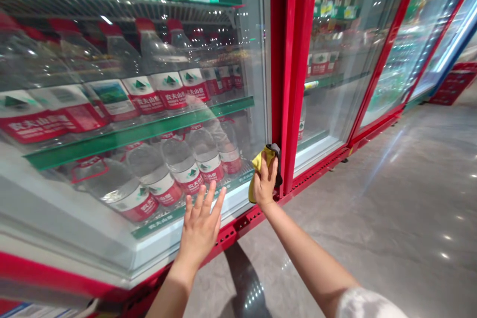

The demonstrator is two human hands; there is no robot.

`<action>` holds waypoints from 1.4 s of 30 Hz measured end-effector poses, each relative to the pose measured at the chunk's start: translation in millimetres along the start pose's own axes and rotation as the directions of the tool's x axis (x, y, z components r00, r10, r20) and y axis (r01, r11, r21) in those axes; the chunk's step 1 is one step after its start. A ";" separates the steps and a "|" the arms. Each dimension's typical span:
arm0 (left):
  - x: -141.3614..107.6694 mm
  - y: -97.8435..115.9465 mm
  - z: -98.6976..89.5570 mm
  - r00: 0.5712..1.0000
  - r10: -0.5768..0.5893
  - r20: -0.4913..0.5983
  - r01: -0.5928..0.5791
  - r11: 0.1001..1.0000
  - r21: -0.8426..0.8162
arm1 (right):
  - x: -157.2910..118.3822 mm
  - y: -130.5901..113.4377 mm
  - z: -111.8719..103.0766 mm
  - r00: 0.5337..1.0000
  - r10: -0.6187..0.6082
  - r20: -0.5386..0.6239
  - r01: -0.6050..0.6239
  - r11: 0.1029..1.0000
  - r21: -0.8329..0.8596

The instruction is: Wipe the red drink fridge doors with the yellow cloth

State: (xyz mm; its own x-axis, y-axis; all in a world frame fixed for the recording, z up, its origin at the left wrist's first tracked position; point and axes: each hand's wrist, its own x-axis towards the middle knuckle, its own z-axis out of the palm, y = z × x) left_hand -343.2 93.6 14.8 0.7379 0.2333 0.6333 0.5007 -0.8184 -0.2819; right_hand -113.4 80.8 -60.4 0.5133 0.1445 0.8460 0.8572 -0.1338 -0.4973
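My right hand (265, 185) presses a yellow and dark grey cleaning cloth (260, 163) against the lower right corner of a fridge's glass door, beside the red frame (278, 59). Its fingers lie over the cloth. To the left, my left hand (202, 226) is open, fingers spread, in front of the lower part of the glass door (248, 59); whether it touches the glass I cannot tell. Behind the glass, water bottles (171, 84) with red caps and red-and-white labels stand on a green-edged shelf, with large water bottles (137, 198) below.
More red-framed fridges (383, 64) run off to the right. A red box or stack (452, 84) sits at the far right. The shiny grey floor (395, 218) spreads out below. A perforated red base strip (238, 226) edges the fridge bottom.
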 end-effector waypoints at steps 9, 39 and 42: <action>-10.5 -9.7 -4.6 0.999 0.004 -0.052 -0.001 0.999 0.055 | -39.2 25.2 -10.8 0.860 -0.463 0.214 0.451 0.886 0.107; -86.7 -68.6 -31.6 0.995 -0.095 -0.036 0.101 0.975 0.197 | -26.7 -17.1 -29.9 0.659 -0.698 0.281 0.650 0.716 0.256; -99.9 -81.0 -41.3 0.994 -0.106 -0.038 0.112 0.970 0.218 | -6.5 -53.8 -19.8 0.773 -0.612 0.167 0.577 0.787 0.218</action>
State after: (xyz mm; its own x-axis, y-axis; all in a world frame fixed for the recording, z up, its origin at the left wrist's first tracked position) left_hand -476.2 114.9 4.1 0.6627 0.2983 0.6869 0.6665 -0.6532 -0.3593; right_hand -163.7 67.7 -35.4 -0.1212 0.3577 0.9259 0.9799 0.1918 0.0542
